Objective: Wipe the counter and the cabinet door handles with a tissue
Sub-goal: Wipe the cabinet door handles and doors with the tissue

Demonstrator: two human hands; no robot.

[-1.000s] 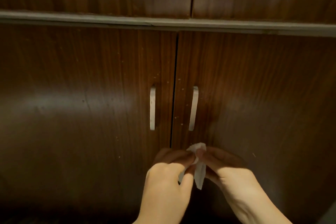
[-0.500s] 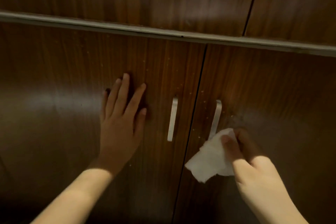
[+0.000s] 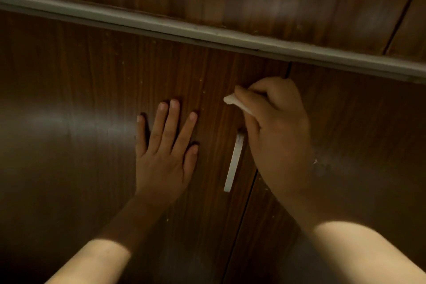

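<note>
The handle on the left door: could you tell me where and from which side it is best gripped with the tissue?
Grip the handle by its bare middle bar, coming from the right, where the right hand already holds the tissue above its top end. The bar is slim, upright and stands proud of the door, so fingers probably can wrap it. The left hand lies flat on its other side.
</note>
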